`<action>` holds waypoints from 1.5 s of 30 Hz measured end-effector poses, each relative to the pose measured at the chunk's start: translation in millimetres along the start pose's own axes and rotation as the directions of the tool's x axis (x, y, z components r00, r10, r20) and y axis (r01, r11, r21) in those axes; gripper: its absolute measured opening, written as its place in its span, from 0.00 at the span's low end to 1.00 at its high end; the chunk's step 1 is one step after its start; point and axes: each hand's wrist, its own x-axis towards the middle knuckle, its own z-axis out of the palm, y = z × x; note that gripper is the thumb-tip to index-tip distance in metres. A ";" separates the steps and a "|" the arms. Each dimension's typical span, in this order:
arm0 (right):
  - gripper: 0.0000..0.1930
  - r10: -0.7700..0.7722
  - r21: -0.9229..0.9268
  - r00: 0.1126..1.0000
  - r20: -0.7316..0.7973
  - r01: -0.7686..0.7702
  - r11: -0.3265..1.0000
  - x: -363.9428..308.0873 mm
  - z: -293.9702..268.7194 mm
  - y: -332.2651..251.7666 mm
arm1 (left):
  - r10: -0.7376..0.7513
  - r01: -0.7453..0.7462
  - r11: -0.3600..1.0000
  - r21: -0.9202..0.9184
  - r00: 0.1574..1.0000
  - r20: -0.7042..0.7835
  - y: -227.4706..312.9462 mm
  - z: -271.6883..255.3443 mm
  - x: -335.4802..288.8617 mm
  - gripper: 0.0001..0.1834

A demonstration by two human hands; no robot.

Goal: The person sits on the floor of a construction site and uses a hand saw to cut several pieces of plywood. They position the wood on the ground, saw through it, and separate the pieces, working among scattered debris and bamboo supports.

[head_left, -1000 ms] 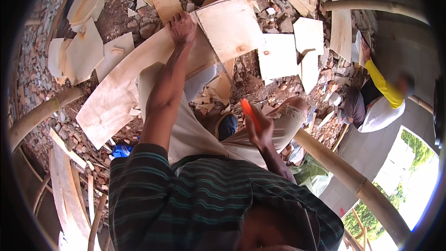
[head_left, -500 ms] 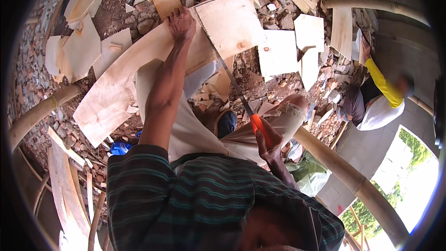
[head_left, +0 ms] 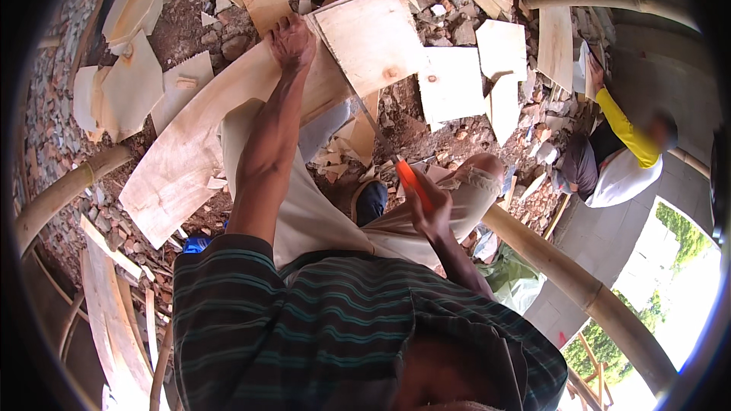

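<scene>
A handsaw (head_left: 410,176) with an orange handle is in my right hand (head_left: 432,208), its fingers wrapped around the grip. The thin blade runs up and left along the edge of a square wooden sheet (head_left: 373,34), where its far part lies in a slit. My left hand (head_left: 292,43) bears down on a long curved wooden board (head_left: 205,125), fingers bent near its far edge. The board's left end reaches down past my left knee. Where the board and the square sheet meet is partly covered by my hand and the blade.
Cut wooden pieces (head_left: 453,85) lie on rubble (head_left: 236,46) all around. Bamboo poles (head_left: 556,270) cross at right and left. A blue item (head_left: 196,244) lies by my left side. At right another person in yellow sleeves (head_left: 628,125) sits holding a thin panel.
My right hand has pushed the saw forward and slightly left, so less of the blade shows below the board. My left hand stays on the board. The whole view has shifted a little.
</scene>
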 end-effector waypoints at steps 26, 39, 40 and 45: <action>0.19 0.093 0.019 0.996 0.004 -0.093 0.995 48.8 33.0 7.4 | 0.000 0.000 1.000 -0.008 0.995 -0.098 1.1 -0.6 3.6 0.13; 0.20 0.138 0.049 0.989 -0.059 -0.136 0.990 58.5 64.0 55.0 | 0.051 -0.051 0.999 0.006 0.996 -0.069 -2.3 0.4 -0.7 0.19; 0.20 0.037 0.032 0.998 -0.058 -0.035 0.999 57.4 65.2 57.0 | 0.037 -0.037 0.999 0.008 0.999 -0.031 -0.4 -0.1 5.0 0.19; 0.20 -0.034 0.030 0.985 -0.170 0.039 0.999 42.8 47.5 69.1 | -0.002 0.003 1.000 0.017 0.998 -0.065 0.0 7.5 12.7 0.23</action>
